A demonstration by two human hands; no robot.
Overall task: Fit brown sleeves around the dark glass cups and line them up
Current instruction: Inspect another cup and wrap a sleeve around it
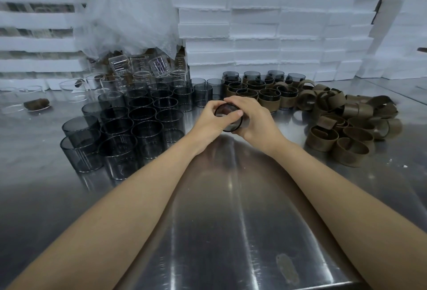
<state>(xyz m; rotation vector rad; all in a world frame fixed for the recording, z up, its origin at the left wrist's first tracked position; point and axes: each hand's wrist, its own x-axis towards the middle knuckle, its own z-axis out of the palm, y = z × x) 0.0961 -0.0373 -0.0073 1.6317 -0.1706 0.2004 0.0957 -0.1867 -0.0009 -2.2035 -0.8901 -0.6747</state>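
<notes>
Smoked dark glass: one cup (224, 110), logged mid-counter (231, 197), gripped between both hands. The left hand (211, 121) had its fingers curled round the cup with the thumb laid across the rim. The right hand (257, 121) had its fingers clamped on the opposite side. The hands hid the cup's wall, so I could not tell whether a sleeve was on it.

- Bare dark cups (138, 125), left: over twenty, packed touching; the back rows overlapped too much for me to count.
- Sleeved cups (269, 100), behind the hands: roughly a dozen.
- Loose brown sleeves (346, 123), right: a tangled heap, uncounted.
- Clear beakers (138, 65), back left, under crumpled plastic wrap (129, 12).
- White foam blocks (254, 24), stacked along the rear, cut off at the top.
</notes>
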